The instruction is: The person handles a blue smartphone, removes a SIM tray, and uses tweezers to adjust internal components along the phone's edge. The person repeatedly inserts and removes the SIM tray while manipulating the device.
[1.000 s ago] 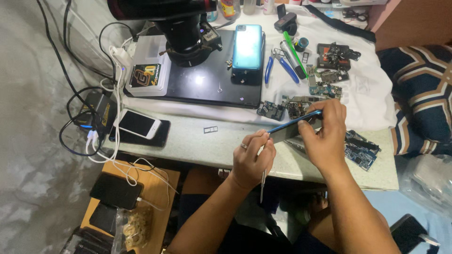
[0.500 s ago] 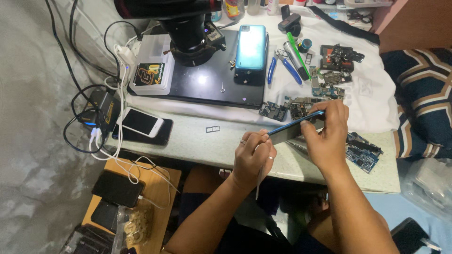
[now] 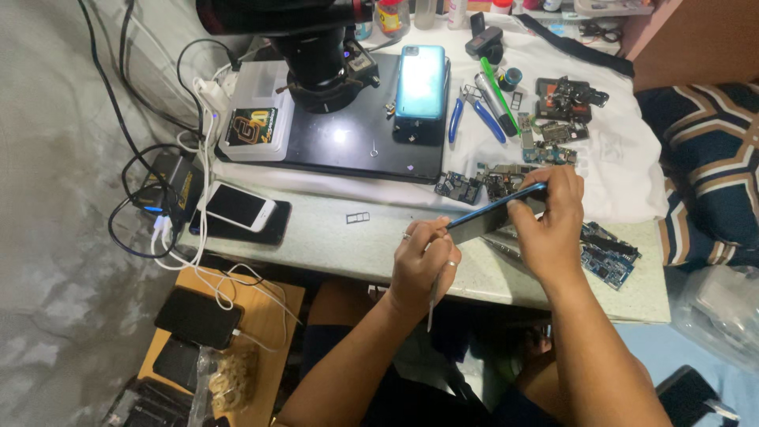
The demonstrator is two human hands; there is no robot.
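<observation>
The right hand (image 3: 551, 217) is gripping a blue-edged phone (image 3: 494, 213), tilting it on edge above the table (image 3: 340, 241); the left hand (image 3: 423, 261) is closing around a thin metal tool (image 3: 432, 303) and touching the phone's lower end, near loose circuit boards (image 3: 609, 257)

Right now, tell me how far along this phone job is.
Done: a small card tray lies out on the table, and loose circuit boards sit beside it. In hand: the right hand holds a blue phone on edge while the left hand works a thin metal tool at its end. Left: the phone looks unopened, though I cannot tell for sure.
</observation>
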